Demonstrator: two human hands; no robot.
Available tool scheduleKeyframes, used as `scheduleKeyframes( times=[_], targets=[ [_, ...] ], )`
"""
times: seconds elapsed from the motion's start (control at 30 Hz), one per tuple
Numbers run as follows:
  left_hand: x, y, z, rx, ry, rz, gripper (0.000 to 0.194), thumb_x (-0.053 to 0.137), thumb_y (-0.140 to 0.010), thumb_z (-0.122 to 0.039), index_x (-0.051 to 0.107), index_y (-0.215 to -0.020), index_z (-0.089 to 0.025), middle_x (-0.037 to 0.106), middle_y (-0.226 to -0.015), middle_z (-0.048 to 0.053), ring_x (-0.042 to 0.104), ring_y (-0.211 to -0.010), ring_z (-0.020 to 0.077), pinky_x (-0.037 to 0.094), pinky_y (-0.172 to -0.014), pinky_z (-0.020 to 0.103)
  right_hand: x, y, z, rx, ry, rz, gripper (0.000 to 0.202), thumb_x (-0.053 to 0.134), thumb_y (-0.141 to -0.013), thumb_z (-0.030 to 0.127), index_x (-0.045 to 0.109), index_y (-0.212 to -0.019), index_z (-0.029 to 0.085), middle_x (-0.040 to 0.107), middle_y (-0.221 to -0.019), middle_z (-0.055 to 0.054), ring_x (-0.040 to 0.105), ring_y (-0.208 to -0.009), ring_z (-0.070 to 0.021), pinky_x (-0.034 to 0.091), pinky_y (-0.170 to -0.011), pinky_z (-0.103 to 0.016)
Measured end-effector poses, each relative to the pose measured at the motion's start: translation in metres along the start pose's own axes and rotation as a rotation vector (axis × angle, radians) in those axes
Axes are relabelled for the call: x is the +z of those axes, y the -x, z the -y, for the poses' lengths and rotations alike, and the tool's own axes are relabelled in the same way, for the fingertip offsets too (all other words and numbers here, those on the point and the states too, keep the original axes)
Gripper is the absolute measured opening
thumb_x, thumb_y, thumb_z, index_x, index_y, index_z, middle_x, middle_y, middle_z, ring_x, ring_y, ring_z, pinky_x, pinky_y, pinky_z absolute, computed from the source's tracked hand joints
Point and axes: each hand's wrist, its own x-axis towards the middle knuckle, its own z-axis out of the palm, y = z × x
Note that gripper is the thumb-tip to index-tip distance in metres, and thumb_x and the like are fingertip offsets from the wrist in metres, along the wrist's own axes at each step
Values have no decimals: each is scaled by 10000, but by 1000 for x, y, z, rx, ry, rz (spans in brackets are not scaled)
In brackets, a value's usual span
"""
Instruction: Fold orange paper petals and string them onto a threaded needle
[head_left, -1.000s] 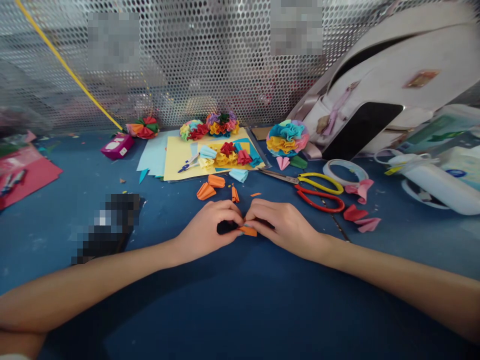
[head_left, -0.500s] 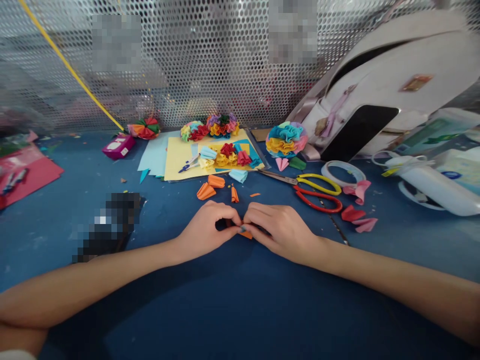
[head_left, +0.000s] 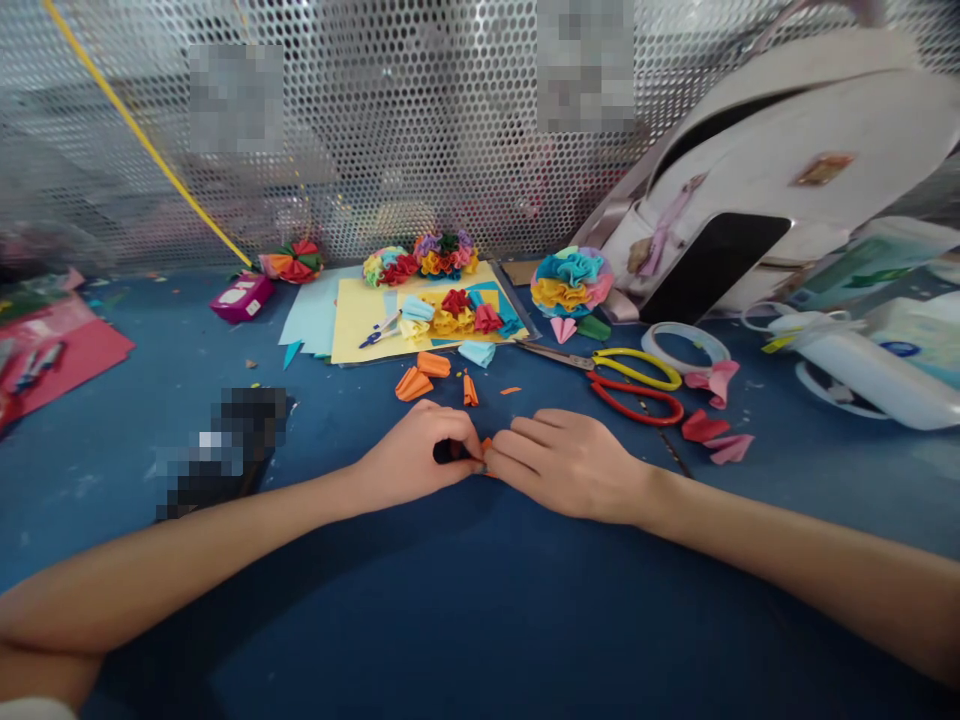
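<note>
Left hand (head_left: pixel 420 452): pinching orange paper (head_left: pixel 487 443) from the left
Right hand (head_left: pixel 571 466): curled closed on it from the right, equally near
Paper's place: between the hands, mostly covered; long axis hidden

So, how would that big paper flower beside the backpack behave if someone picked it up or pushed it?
The paper flower is probably light for its size, as it looks made of ruffled paper. Its loose frills would likely squash under a firm grip. Pushed, it might roll or wobble, given its rounded outline.
</note>
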Motion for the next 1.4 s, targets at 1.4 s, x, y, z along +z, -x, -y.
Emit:
scheduleKeyframes(
  times=[1.4],
  targets=[
    [7,5,-7,-51,-106,-25,142,690,-879,-170,559,-925,-202,650,-871,-29,583,-776,143,399,-837,315,14,11,-10,141,-257,56,357,403,-1091,302,643,-863,169,637,-767,-29,552,-687,-150,377,-657,-291]
  ],
)
